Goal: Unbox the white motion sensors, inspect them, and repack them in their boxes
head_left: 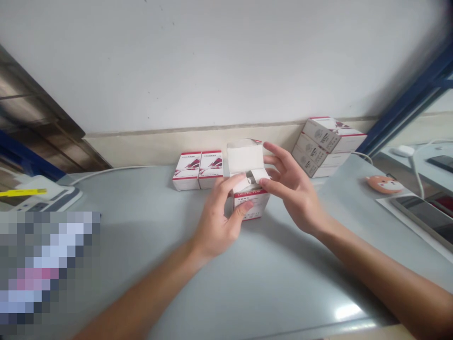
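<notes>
A small white and red cardboard box [252, 208] marked "DETECTOR" stands on the grey table in front of me, its top lid raised and its side flaps up. My left hand [222, 215] grips the box from the left, thumb on the front face and forefinger at a side flap. At the upper right, my right hand [292, 189] has its thumb at the right flap and its fingers spread behind, near the lid's edge. What lies inside the box is mostly hidden by the flaps and fingers.
Two closed boxes [198, 170] sit side by side by the wall. A stack of similar boxes [322, 146] stands at the back right. An orange animal-faced item [384, 184] and a phone [421, 217] lie on the right. A power strip [53, 200] is at the left.
</notes>
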Motion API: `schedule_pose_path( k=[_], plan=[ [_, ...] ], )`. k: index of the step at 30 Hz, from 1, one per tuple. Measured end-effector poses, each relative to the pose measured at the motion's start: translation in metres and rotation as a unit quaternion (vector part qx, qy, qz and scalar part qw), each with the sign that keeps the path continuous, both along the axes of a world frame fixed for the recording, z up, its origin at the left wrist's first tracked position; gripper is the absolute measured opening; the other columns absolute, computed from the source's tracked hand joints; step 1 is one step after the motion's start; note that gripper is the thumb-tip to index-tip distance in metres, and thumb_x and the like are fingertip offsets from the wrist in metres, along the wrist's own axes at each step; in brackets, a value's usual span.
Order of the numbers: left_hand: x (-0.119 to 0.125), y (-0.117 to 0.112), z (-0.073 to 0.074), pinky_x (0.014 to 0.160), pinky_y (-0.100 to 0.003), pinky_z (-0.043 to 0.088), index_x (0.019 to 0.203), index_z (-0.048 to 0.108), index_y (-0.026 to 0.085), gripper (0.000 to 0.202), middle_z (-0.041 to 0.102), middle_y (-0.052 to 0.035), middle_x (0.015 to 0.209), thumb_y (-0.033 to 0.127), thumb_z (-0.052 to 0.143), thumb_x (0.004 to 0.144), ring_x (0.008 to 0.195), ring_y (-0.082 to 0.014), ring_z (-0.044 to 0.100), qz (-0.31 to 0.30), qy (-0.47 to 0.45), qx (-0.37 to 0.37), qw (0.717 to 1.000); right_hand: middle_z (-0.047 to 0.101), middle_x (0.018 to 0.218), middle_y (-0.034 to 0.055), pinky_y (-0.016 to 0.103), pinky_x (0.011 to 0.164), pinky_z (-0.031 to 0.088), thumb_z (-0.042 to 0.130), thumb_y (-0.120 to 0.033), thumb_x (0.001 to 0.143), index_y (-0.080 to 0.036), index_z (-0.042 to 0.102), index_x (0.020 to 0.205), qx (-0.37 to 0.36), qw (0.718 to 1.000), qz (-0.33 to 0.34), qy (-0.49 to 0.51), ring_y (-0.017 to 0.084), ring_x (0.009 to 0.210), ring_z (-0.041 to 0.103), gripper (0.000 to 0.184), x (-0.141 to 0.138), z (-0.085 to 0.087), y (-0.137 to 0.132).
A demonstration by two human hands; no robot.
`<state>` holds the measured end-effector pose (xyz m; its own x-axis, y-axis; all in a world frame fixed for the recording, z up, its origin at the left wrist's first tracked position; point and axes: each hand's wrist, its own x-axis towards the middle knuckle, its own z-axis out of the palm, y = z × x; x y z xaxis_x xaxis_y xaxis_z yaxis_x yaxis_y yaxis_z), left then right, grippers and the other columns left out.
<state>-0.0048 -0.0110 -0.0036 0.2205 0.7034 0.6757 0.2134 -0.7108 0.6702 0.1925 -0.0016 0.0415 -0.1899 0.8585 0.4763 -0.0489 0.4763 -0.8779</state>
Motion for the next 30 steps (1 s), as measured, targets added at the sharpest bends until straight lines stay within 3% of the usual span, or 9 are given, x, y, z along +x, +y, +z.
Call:
schedule_pose_path(
  k=[3, 6, 9, 15, 21, 30],
  plan=[
    [-0.002, 0.001, 0.001, 0.113, -0.05, 0.054, 0.15, 0.053, 0.034, 0.051, 0.064, -0.0089, 0.138, 0.027, 0.069, 0.102, 0.125, -0.0268, 0.064, -0.006, 0.013, 0.011, 1.0, 0.066, 0.143, 0.0091, 0.044, 0.091, 0.065, 0.069, -0.032, 0.1, -0.036, 0.05, 0.153, 0.006, 1.0, 0.003, 0.001, 0.026, 0.116, 0.071, 0.056, 0.0, 0.002, -0.002],
    [-0.001, 0.002, 0.003, 0.113, -0.05, 0.054, 0.147, 0.054, 0.034, 0.048, 0.063, -0.0092, 0.139, 0.026, 0.069, 0.102, 0.127, -0.0271, 0.064, -0.013, 0.003, 0.006, 1.0, 0.069, 0.133, 0.0056, 0.042, 0.096, 0.063, 0.072, -0.032, 0.1, -0.033, 0.065, 0.13, 0.012, 1.0, -0.004, 0.005, 0.023, 0.115, 0.07, 0.031, 0.0, 0.003, -0.004],
    [0.0, 0.003, 0.006, 0.109, -0.047, 0.056, 0.143, 0.056, 0.033, 0.043, 0.065, -0.009, 0.138, 0.026, 0.068, 0.103, 0.126, -0.0267, 0.067, -0.025, -0.013, -0.011, 1.0, 0.07, 0.122, 0.004, 0.042, 0.101, 0.059, 0.072, -0.034, 0.101, -0.03, 0.069, 0.115, 0.04, 0.999, -0.025, -0.013, 0.022, 0.114, 0.069, 0.015, 0.001, 0.002, -0.004],
    [0.001, 0.002, 0.005, 0.108, -0.047, 0.058, 0.143, 0.056, 0.032, 0.042, 0.067, -0.0101, 0.135, 0.028, 0.068, 0.104, 0.126, -0.0275, 0.068, -0.024, -0.004, -0.035, 0.999, 0.067, 0.119, 0.0056, 0.043, 0.101, 0.058, 0.068, -0.041, 0.102, -0.029, 0.066, 0.116, 0.112, 0.992, -0.028, -0.059, 0.023, 0.113, 0.067, 0.018, 0.005, -0.001, -0.002],
    [0.004, 0.007, -0.008, 0.101, -0.041, 0.064, 0.156, 0.032, 0.038, 0.07, 0.059, -0.0073, 0.14, 0.019, 0.071, 0.101, 0.121, -0.0204, 0.067, -0.04, -0.052, 0.08, 0.995, 0.065, 0.119, 0.0061, 0.043, 0.099, 0.058, 0.062, -0.034, 0.106, -0.028, 0.065, 0.116, 0.132, 0.988, -0.034, -0.072, 0.022, 0.111, 0.065, 0.012, 0.007, -0.001, -0.001],
    [0.004, 0.005, -0.006, 0.105, -0.046, 0.063, 0.157, 0.034, 0.038, 0.065, 0.055, -0.0098, 0.147, 0.022, 0.067, 0.103, 0.127, -0.0233, 0.066, -0.024, -0.027, 0.047, 0.998, 0.068, 0.114, 0.0076, 0.043, 0.091, 0.061, 0.062, -0.03, 0.105, -0.028, 0.067, 0.112, 0.177, 0.975, -0.085, -0.101, 0.023, 0.106, 0.066, 0.009, 0.002, 0.0, -0.001]
  ],
)
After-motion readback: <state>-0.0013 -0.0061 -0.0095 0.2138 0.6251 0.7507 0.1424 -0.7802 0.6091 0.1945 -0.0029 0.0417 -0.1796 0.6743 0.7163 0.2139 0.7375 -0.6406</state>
